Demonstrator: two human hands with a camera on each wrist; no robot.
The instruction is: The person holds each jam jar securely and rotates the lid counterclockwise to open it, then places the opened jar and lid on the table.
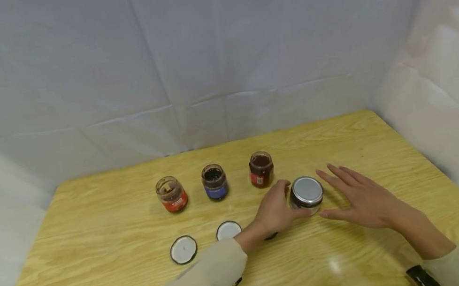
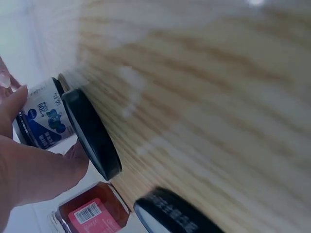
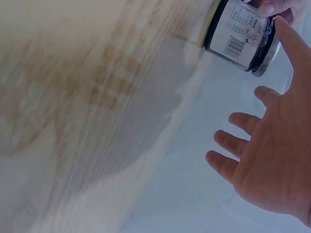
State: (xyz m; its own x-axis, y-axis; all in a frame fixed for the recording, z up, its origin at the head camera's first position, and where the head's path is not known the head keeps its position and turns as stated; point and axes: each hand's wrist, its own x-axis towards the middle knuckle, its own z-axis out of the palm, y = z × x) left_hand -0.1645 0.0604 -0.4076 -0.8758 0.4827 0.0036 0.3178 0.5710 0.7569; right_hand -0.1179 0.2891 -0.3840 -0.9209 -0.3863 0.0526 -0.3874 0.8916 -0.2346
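A lidded jar with a silver top stands upright on the table at the right of the row. My left hand holds it from the left, thumb in front and fingers behind. In the left wrist view the jar shows a white and blue label with a blueberry picture. To the right of the jar, my right hand is spread with its fingers extended, holding nothing. The right wrist view shows that palm and the jar's barcode side.
Three uncovered jars stand behind: a red-labelled one, a blue-labelled one and a dark red one. Lids lie in front, one at left, another beside my left forearm, a third mostly hidden. White sheeting surrounds the wooden table.
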